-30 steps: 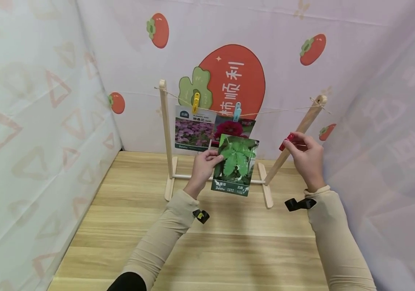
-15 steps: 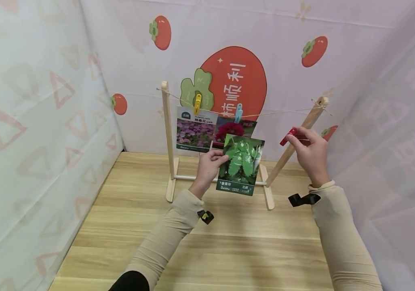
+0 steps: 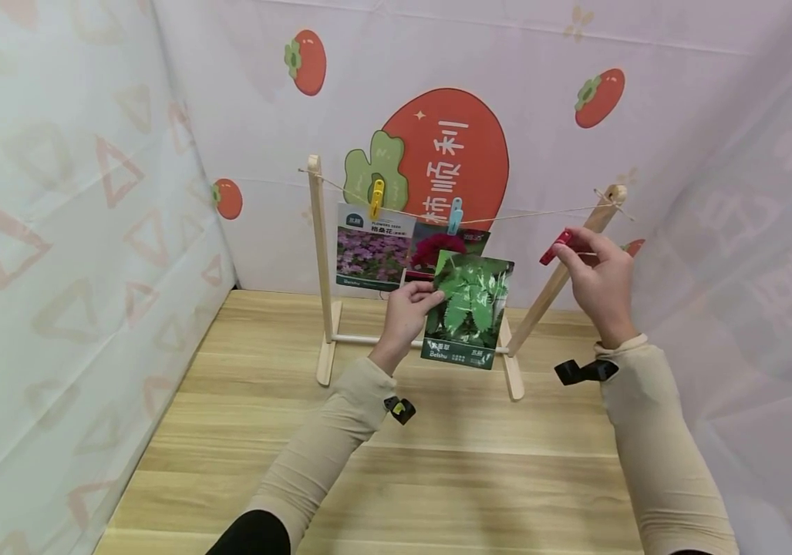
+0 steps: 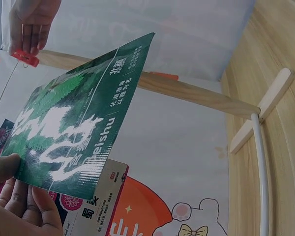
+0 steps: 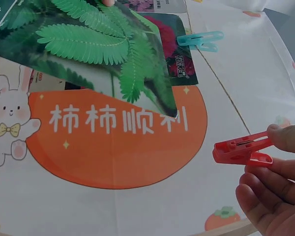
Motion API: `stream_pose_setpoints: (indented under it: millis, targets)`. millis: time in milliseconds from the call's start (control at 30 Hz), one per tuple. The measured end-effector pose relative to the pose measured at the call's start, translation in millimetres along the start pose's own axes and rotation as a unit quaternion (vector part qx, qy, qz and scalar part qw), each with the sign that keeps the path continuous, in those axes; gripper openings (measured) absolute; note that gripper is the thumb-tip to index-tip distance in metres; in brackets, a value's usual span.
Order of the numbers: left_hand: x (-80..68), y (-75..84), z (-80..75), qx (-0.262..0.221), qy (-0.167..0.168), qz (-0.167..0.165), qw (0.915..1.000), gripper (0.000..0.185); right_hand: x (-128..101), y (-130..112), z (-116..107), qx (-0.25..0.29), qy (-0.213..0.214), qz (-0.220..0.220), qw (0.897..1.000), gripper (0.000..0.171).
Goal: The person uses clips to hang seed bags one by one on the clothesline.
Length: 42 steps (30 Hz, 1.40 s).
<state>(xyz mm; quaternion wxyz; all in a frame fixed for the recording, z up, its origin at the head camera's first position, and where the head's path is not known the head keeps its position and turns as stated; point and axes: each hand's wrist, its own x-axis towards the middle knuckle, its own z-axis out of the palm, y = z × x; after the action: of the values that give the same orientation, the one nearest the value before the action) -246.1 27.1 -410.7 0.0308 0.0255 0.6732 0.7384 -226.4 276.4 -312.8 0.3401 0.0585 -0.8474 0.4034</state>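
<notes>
- The green seed packet (image 3: 470,307), glossy with a fern-like leaf picture and white lettering along its bottom edge, is pinched at its left edge by the left hand (image 3: 409,311), upright and slightly tilted.
- The red clothespin (image 3: 557,247), plastic, sits pinched at the right hand's (image 3: 598,284) fingertips, pointing left toward the packet, well apart from it.

A light wooden table (image 3: 396,462) with plank seams running left to right fills the lower half of the head view. Standing on it, toward the back at centre frame, is a small wooden rack (image 3: 320,262): its two flat feet rest on the boards, joined low down by a thin white crossbar (image 3: 368,339). The posts rise toward mid-frame.
</notes>
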Motion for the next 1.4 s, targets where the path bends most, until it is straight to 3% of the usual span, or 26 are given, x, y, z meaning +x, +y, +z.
stream_pose_setpoints:
  millis: [433,667,1000,1400]
  targets:
    - [3.2,3.6,24.4,-0.019,-0.005,-0.013,0.9997,0.028,23,-10,-10,-0.001,-0.07,-0.104,0.992,0.032]
    - [4.3,5.2,32.6,-0.024,-0.002,-0.017,0.9996,0.022,31,-14,-16,-0.028,-0.112,-0.097,0.988,0.033]
    - [13.0,10.1,43.2,-0.036,0.0,-0.036,0.9987,0.022,44,-20,-23,-0.015,-0.075,-0.081,0.994,0.031]
    - [17.1,23.2,58.1,-0.05,-0.004,-0.035,0.9981,0.022,54,-33,-17,-0.034,-0.102,-0.051,0.993,0.035]
